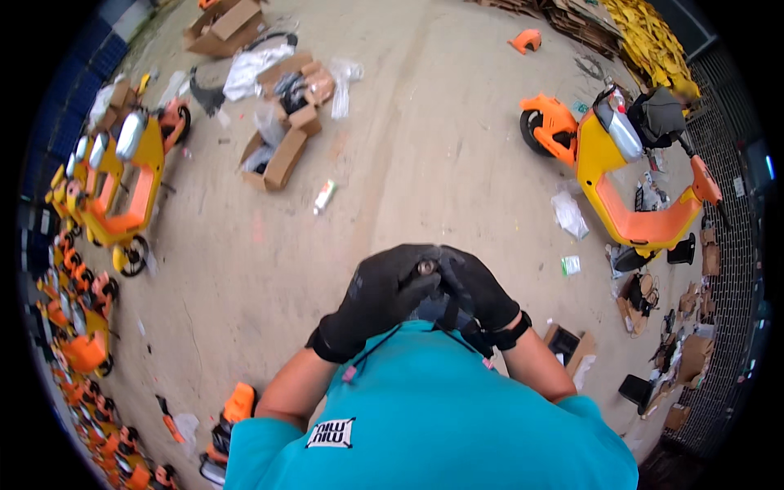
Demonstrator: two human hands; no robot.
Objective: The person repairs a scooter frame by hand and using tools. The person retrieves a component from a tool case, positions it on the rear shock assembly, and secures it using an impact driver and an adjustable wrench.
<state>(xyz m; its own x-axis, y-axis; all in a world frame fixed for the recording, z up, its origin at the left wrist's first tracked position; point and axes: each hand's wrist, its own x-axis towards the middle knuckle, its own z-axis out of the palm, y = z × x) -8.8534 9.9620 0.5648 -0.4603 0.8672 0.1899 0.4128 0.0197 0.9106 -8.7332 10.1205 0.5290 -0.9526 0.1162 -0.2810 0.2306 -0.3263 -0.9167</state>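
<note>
Both my hands wear black gloves and meet in front of my waist. My left hand (382, 284) is closed, its thumb and fingers bent around a small round metal piece (426, 267) whose end shows between the hands. Pressed against it from the other side is my right hand (483, 286), also closed, with its fingertips by the same piece. Most of the piece is hidden by the gloves, so its exact kind cannot be made out. Just below the hands hang the drawstrings (376, 353) of my teal top (457, 416).
A yellow and orange scooter (600, 171) stands at right; more scooters (122, 180) line the left. Open cardboard boxes (282, 159) with plastic wrap lie ahead on the concrete floor (425, 155), near a white and green bottle (324, 197). Parts and cardboard scraps (694, 359) litter the right side.
</note>
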